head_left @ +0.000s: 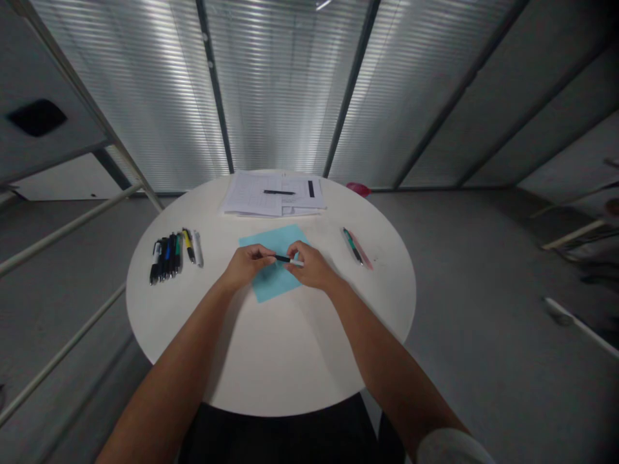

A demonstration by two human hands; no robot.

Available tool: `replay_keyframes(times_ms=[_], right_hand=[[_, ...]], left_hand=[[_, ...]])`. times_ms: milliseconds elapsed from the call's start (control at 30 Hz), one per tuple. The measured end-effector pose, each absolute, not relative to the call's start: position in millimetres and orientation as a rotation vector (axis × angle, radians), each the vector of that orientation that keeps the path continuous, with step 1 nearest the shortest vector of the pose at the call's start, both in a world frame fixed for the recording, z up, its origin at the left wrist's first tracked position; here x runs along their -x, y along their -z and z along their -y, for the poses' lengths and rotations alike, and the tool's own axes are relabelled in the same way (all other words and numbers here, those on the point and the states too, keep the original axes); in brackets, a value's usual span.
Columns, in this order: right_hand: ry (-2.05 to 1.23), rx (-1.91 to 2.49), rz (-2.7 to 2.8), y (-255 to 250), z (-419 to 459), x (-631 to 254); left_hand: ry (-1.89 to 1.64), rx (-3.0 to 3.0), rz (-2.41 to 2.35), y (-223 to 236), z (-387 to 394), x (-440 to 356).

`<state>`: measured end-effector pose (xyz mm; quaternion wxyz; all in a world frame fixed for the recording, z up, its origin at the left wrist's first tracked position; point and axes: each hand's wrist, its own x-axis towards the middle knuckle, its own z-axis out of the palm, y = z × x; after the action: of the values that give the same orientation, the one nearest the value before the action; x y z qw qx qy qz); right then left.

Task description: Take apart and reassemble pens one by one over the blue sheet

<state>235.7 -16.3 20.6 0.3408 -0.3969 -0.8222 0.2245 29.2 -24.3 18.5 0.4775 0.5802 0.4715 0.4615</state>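
Above a light blue sheet of paper [271,289], both hands meet at one black and white pen [283,258]. My left hand [246,264] is closed, its thumb and fingers pinching the black end. The white end lies between the thumb and fingers of my right hand [312,265], also closed. The pen is held nearly level, pointing slightly down to the right. Parts of it are hidden behind the fingers. The blue sheet lies flat and slightly turned on the round white table [285,361].
A row of several pens [166,258] lies at the left, beside a yellow and black pen [188,245] and a white pen [198,249]. Paper sheets [256,200] with a black pen [279,192] lie at the back. At the right are a green pen [353,245] and a pink strip [362,251].
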Motion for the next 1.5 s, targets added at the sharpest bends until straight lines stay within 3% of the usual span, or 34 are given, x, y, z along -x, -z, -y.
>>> replay_keyframes(times_ms=[600, 867, 1300, 1500], right_hand=[[-0.58, 1.14, 2.164, -28.0, 18.4, -237.2], [-0.597, 0.974, 2.142, -24.1, 11.3, -239.6], [-0.966, 1.057, 2.071, -20.5, 11.1, -244.4], [-0.975, 1.035, 2.104, -28.8, 20.4, -244.6]], left_hand=[[-1.136, -1.391, -1.167, -22.3, 25.8, -28.9], [-1.112, -1.416, -1.162, -20.8, 25.4, -27.0], [-1.018, -1.488, -1.15, -21.9, 28.9, -25.6], [-1.059, -1.474, -1.162, -28.1, 30.5, -26.1]])
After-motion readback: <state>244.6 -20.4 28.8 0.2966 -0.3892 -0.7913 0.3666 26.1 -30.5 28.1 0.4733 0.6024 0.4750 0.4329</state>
